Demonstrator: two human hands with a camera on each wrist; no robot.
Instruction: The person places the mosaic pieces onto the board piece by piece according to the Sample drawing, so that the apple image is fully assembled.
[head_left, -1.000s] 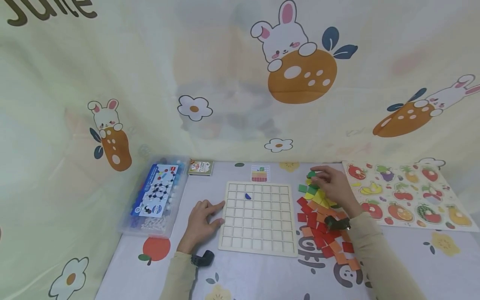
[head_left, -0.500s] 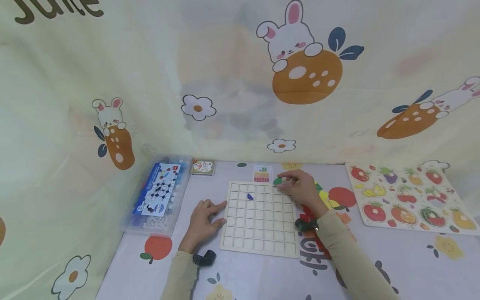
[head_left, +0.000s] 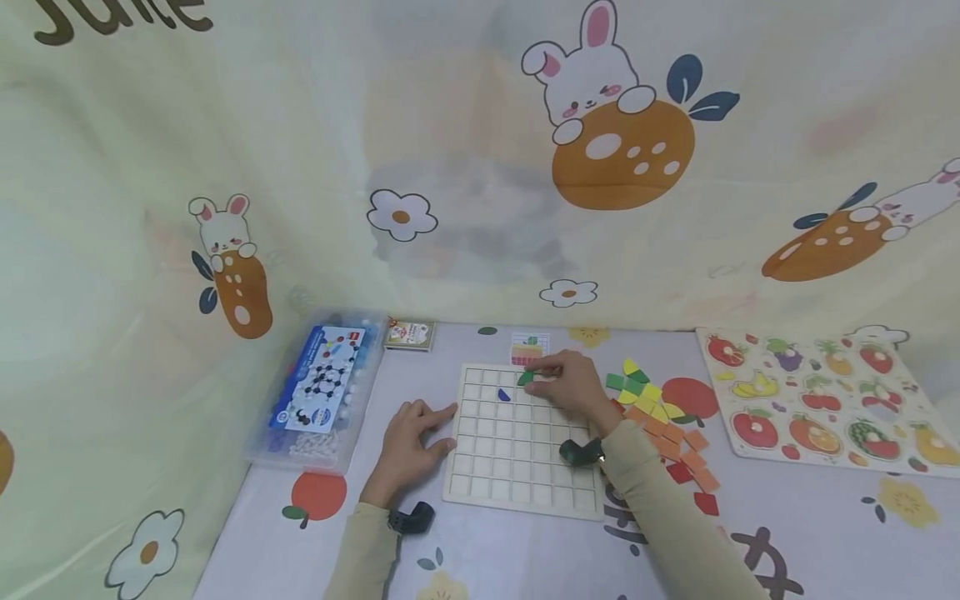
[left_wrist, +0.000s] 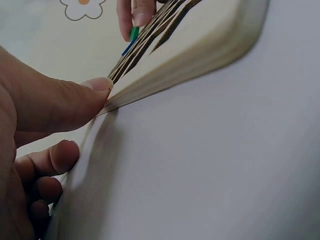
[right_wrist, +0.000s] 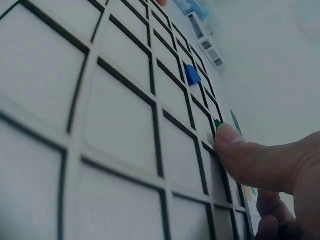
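A pale wooden grid board (head_left: 495, 443) lies flat on the table. Its square cells show dark inner edges in the right wrist view. My left hand (head_left: 408, 446) rests at its left edge, index finger and thumb touching the side a little apart. Above the upper part of the grid, my right hand (head_left: 573, 387) pinches a green piece (head_left: 525, 378) between thumb and index finger. A dark blue piece with a curved side (head_left: 503, 395) sits in a cell left of and below it; this piece (right_wrist: 192, 75) looks tilted in the right wrist view.
Right of the board lies a loose pile of green, yellow, orange and red pieces (head_left: 660, 417). A small picture card (head_left: 530, 343) stands behind the board. A clear plastic box (head_left: 318, 383) and a little box (head_left: 409, 335) are at left; a fruit puzzle board (head_left: 825, 400) lies far right.
My right hand has moved left from the pile to the top of the board, carrying the green piece. The left hand has stayed at the board's edge.
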